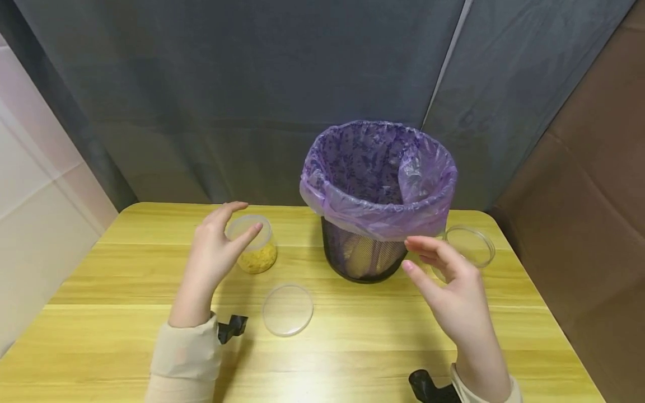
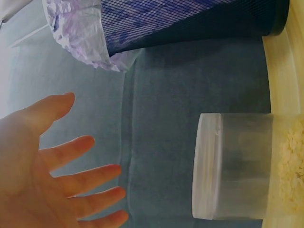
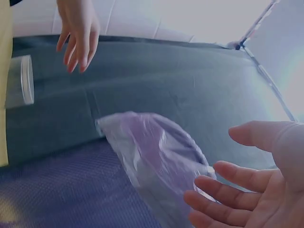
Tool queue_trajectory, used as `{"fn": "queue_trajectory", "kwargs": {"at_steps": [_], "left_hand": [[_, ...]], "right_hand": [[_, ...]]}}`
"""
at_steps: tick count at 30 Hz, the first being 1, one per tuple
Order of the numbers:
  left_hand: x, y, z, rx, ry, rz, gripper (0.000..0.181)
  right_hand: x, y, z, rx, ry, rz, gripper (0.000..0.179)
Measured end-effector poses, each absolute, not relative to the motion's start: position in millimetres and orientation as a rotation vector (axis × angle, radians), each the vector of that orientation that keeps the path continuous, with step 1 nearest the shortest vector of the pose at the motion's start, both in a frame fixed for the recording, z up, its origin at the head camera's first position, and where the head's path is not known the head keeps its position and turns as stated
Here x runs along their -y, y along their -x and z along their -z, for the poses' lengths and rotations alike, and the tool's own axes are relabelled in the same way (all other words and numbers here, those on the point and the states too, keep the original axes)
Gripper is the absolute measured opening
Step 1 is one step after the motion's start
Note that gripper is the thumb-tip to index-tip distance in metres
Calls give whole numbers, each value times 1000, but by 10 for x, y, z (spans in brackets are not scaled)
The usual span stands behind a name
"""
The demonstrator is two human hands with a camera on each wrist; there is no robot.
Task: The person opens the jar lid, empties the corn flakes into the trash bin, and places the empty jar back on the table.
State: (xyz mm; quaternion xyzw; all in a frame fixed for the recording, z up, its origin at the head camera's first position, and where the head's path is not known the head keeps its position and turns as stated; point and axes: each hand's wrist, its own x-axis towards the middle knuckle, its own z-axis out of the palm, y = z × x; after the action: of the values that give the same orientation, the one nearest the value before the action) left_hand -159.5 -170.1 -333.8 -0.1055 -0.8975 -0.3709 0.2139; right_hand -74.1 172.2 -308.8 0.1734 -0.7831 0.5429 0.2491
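Note:
My left hand [image 1: 211, 249] is held up beside a clear jar [image 1: 258, 257] with yellow crumbly bits in its lower part. Its fingers are spread in the left wrist view, apart from the jar's pale, translucent top [image 2: 207, 166]. My right hand [image 1: 456, 288] hovers in front of the right side of a black mesh bin [image 1: 365, 260] lined with a purple plastic bag [image 1: 383, 221]. Nothing is between its relaxed fingers. A second clear round container [image 1: 471, 246] stands at the right, partly covered by that hand and the bin.
A clear round lid [image 1: 288, 310] lies flat on the wooden table [image 1: 342, 358], near the middle. Grey curtain [image 1: 227, 101] hangs behind the table's back edge. A brown panel [image 1: 594, 212] borders the right side, and a pale one [image 1: 45, 184] the left.

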Motion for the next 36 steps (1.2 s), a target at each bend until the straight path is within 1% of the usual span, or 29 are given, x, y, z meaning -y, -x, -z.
{"fn": "queue_trajectory", "kwargs": {"at_steps": [7, 12, 26, 36], "left_hand": [[1729, 1614, 3357, 2555, 280, 1018, 58], [1758, 1654, 3393, 2602, 264, 1007, 62], [1828, 1777, 3521, 2693, 229, 1032, 79], [1879, 1859, 3632, 2707, 245, 1041, 89]], "right_hand": [[-1554, 766, 3106, 2137, -571, -1511, 30], [-1433, 814, 3122, 2106, -641, -1536, 34], [-1109, 999, 3229, 2187, -776, -1623, 57], [-928, 1147, 3342, 2292, -782, -1552, 72]]}}
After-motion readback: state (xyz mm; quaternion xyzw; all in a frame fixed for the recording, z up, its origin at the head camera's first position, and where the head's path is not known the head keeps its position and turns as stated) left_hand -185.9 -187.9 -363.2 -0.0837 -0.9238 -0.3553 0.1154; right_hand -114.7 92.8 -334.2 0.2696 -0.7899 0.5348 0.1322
